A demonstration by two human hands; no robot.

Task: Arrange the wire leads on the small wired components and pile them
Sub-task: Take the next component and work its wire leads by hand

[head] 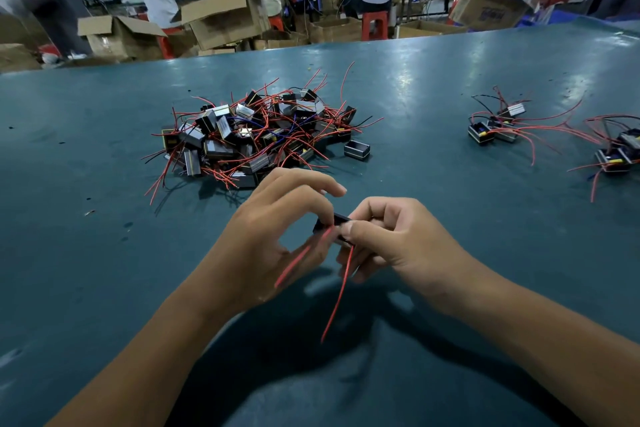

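Both hands hold one small black wired component (337,222) above the teal table (104,253), near its front. My right hand (391,239) grips the black body between thumb and fingers. My left hand (277,236) pinches one of its red leads (301,258), which runs down to the left. A second red lead (337,298) hangs straight down from the body. Beyond the hands lies a big tangled heap of the same components (256,135) with red, black and blue leads.
Two smaller groups of components lie at the right: one (498,126) mid-right, another (620,152) at the right edge. A single black box (356,150) sits beside the heap. Past the table's far edge are cardboard boxes (225,15), red stools and seated workers.
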